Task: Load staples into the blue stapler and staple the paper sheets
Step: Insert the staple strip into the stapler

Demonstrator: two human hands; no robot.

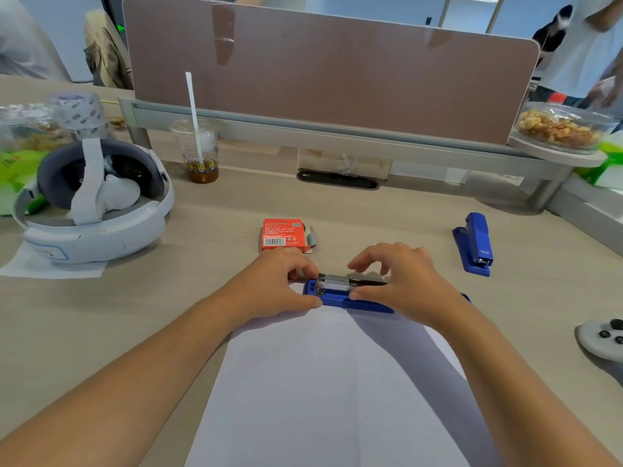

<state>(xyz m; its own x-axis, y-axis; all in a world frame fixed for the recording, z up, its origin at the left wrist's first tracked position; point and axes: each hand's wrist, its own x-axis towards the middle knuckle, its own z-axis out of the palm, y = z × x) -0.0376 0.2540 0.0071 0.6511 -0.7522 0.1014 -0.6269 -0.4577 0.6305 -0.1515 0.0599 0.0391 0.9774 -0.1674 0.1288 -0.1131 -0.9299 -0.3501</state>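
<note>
L hand (pixel 279 281) pinches front end of open blue stapler (pixel 340 299) at far edge of paper sheets (pixel 320 382); R hand (pixel 401 281) grips its middle. Red staple box (pixel 281 235) just behind.

Rear of the blue stapler (pixel 338 300) lost under the right hand (pixel 404 284); paper sheets (pixel 330 382) beneath it cut off at the bottom edge.

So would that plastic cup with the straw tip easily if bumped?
Probably. The cup looks tall, narrow-based and nearly empty, only a little brown drink at the bottom, so likely light. The long straw sticking up gives a knock extra leverage, I'd guess.
</note>
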